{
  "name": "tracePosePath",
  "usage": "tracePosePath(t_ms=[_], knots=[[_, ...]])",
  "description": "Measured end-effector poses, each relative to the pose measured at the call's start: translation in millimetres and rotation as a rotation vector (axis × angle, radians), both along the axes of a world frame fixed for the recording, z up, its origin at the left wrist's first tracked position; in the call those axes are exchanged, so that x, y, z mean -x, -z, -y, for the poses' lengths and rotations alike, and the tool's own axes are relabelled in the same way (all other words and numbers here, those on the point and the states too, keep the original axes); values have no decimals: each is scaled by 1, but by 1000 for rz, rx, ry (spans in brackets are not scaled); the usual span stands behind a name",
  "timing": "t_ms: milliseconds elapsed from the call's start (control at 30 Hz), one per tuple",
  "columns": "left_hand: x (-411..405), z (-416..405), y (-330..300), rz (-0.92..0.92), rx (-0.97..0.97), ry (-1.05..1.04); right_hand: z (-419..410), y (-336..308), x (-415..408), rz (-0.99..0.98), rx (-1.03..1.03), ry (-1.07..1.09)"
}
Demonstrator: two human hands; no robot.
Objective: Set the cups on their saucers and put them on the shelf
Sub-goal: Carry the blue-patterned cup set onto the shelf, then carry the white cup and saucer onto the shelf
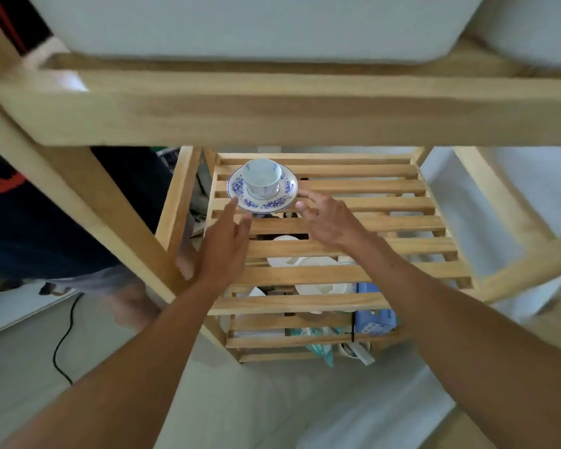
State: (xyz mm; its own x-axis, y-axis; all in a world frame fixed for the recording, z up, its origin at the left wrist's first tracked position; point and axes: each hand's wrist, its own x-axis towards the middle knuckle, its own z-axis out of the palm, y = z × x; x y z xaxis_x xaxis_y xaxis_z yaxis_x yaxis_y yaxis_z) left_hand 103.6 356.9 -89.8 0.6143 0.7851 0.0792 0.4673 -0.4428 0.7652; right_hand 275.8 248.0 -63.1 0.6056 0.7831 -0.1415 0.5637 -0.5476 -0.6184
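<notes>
Cup point(261, 176) on saucer point(262, 195), back left of slatted shelf point(370, 218), my left hand point(222, 246) and right hand point(329, 222) flanking it, fingers spread, gripping nothing; next pair needs fetching.

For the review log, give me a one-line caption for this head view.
Both hands open beside a blue-patterned saucer carrying a cup on the slatted shelf.

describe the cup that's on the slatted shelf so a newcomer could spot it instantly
Find the wooden rack's slatted shelf, below the thick top beam. At its far left corner sits a blue-flowered saucer, flanked by the left hand and right hand. The cup stands upright on it; the white dishes lie a level lower.
</notes>
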Motion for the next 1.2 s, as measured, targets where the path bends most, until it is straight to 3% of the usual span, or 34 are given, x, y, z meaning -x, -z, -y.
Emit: tracePosePath(t_ms=[433, 867, 1067, 1200], knots=[[130, 98, -75, 159, 260, 326, 114, -83, 166, -324, -162, 306], [224, 202, -113, 103, 394, 604, 291, -121, 316, -299, -362, 675], [198, 268, -97, 59, 470, 748, 374, -98, 359, -241, -537, 1030], [171, 308, -91, -36, 456, 767, 422, -80, 355, -190, -549, 1206]])
